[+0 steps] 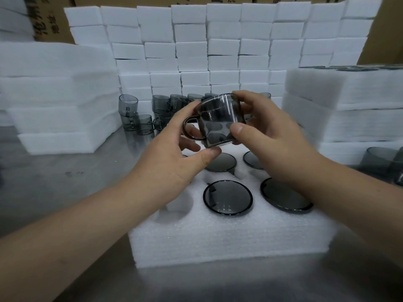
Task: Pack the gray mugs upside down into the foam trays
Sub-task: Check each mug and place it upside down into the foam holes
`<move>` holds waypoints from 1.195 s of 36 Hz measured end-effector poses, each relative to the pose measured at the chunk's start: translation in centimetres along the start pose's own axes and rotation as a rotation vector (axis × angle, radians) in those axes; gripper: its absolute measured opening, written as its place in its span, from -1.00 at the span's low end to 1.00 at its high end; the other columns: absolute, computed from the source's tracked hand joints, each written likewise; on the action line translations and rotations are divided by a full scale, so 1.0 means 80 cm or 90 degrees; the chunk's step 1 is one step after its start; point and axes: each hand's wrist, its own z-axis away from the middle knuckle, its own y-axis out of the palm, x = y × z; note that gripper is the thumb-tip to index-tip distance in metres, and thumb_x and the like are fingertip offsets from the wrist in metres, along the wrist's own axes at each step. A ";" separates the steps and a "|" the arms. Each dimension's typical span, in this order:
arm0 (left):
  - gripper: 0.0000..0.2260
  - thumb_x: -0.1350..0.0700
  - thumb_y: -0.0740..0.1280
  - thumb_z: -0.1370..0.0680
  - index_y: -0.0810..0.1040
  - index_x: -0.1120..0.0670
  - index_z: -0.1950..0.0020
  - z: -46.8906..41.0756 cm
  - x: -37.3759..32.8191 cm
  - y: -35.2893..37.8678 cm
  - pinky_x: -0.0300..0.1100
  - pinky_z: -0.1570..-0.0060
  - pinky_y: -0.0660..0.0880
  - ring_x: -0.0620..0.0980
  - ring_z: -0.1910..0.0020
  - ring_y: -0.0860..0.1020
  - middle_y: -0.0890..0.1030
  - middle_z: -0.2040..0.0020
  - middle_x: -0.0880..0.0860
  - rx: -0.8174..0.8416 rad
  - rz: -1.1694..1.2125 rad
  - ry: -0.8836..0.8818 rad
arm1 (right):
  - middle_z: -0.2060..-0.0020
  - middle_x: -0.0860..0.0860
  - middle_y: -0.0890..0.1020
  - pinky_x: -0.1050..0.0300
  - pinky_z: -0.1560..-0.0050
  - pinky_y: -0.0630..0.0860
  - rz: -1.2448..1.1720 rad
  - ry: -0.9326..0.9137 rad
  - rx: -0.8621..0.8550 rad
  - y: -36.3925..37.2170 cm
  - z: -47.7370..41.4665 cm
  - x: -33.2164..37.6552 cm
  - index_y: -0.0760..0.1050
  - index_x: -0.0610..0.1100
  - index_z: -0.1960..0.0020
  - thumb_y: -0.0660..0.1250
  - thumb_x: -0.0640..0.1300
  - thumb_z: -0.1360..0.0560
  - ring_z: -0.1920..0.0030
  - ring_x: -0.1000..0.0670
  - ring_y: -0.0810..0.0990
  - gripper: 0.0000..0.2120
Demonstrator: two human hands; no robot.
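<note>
Steel table (54, 177) with foam tray (218, 238), mugs (144, 125)

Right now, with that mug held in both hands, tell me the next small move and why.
Probably lower the mug down and left, mouth down, into the empty pocket at the front left of the foam tray. The left hand and right hand hold it above the tray. Four seated mugs already show base-up, and that pocket shows bare foam.

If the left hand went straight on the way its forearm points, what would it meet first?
Beyond the mug it holds, the left hand would likely reach the loose mugs on the table, before the stacked foam blocks. Its height is unclear; it might pass over them.
</note>
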 end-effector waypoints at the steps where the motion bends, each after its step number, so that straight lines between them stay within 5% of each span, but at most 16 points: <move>1: -0.35 -0.24 0.35 -0.17 0.25 -0.51 -0.23 0.000 0.000 0.000 0.00 -0.10 0.52 -0.17 0.02 0.58 0.55 0.02 -0.22 -0.001 -0.003 0.000 | 0.00 0.20 0.55 0.09 0.01 0.52 -0.011 0.002 0.004 0.000 0.000 0.000 0.33 0.22 -0.14 0.26 0.17 -0.27 0.17 0.12 0.59 -0.56; 10: -0.30 -0.14 0.39 -0.25 0.21 -0.33 -0.35 -0.002 0.004 0.002 -0.01 -0.06 0.53 -0.11 -0.01 0.57 0.53 -0.05 -0.14 -0.031 0.012 0.003 | 0.04 0.10 0.58 0.07 -0.02 0.56 -0.077 -0.009 0.000 0.000 0.001 -0.005 0.33 0.21 -0.05 0.34 0.15 -0.23 0.08 0.05 0.62 -0.59; 16: -0.38 -0.01 0.48 -0.38 0.12 -0.47 -0.10 -0.001 0.008 0.000 -0.41 0.03 0.42 -0.34 0.01 0.48 0.39 -0.06 -0.25 -0.124 -0.015 0.057 | 0.06 0.18 0.50 0.32 0.19 0.49 -0.041 -0.016 -0.083 0.000 -0.003 -0.009 0.27 0.19 0.01 0.42 0.06 -0.25 0.26 0.23 0.57 -0.58; 19: -0.50 -0.05 0.44 -0.37 0.21 -0.41 -0.11 0.002 0.004 -0.001 -0.54 0.04 0.35 -0.36 0.04 0.44 0.39 -0.05 -0.22 -0.136 -0.080 0.092 | 0.11 0.22 0.46 0.14 0.15 0.56 -0.007 0.010 -0.132 -0.002 -0.005 -0.011 0.25 0.20 0.05 0.42 0.11 -0.22 0.31 0.23 0.50 -0.58; 23: -0.60 0.01 0.28 -0.41 0.36 -0.26 -0.23 0.007 -0.002 0.000 -0.44 0.05 0.42 -0.29 0.03 0.46 0.41 -0.05 -0.28 -0.077 -0.099 0.126 | 0.09 0.20 0.45 0.26 0.19 0.50 0.046 0.010 -0.162 -0.003 -0.006 -0.010 0.21 0.21 0.07 0.41 0.17 -0.19 0.30 0.26 0.49 -0.55; 28: -0.58 0.03 0.19 -0.49 0.21 -0.30 -0.29 0.010 -0.004 -0.001 -0.50 0.02 0.41 -0.36 -0.11 0.44 0.27 -0.26 -0.41 -0.009 -0.105 0.155 | 0.12 0.24 0.42 0.43 0.24 0.36 0.113 -0.018 -0.168 -0.001 -0.004 -0.010 0.20 0.22 0.09 0.43 0.20 -0.18 0.24 0.33 0.46 -0.53; 32: -0.55 0.01 0.15 -0.49 0.12 -0.33 -0.31 0.009 -0.003 0.000 -0.54 -0.08 0.34 -0.42 -0.22 0.38 0.19 -0.37 -0.38 0.036 -0.089 0.139 | 0.14 0.21 0.43 0.40 0.25 0.37 0.126 -0.027 -0.148 0.000 -0.003 -0.006 0.20 0.21 0.10 0.41 0.22 -0.16 0.25 0.28 0.45 -0.54; 36: -0.50 0.03 0.16 -0.50 0.10 -0.20 -0.40 0.007 -0.001 0.001 -0.14 -0.38 0.29 -0.16 -0.41 0.30 0.18 -0.50 -0.12 0.055 -0.062 0.128 | 0.18 0.20 0.46 0.41 0.24 0.40 0.126 -0.033 -0.114 0.001 -0.001 -0.004 0.20 0.20 0.09 0.41 0.22 -0.17 0.23 0.30 0.47 -0.53; 40: -0.41 0.02 0.20 -0.49 0.15 -0.01 -0.52 0.005 -0.002 0.001 0.00 -0.34 0.35 -0.07 -0.35 0.39 0.23 -0.49 -0.06 0.056 -0.026 0.103 | 0.12 0.19 0.52 0.21 0.11 0.49 0.115 -0.018 -0.073 0.002 0.000 -0.002 0.20 0.23 0.06 0.31 0.31 -0.16 0.18 0.25 0.49 -0.54; 43: -0.44 -0.01 0.24 -0.48 0.22 -0.07 -0.48 0.005 -0.004 0.001 -0.02 -0.22 0.43 -0.07 -0.31 0.44 0.33 -0.41 -0.08 0.040 0.021 0.095 | 0.01 0.17 0.50 0.06 0.00 0.51 0.077 -0.034 -0.041 0.003 0.001 -0.001 0.21 0.25 0.01 0.24 0.23 -0.26 0.09 0.14 0.53 -0.65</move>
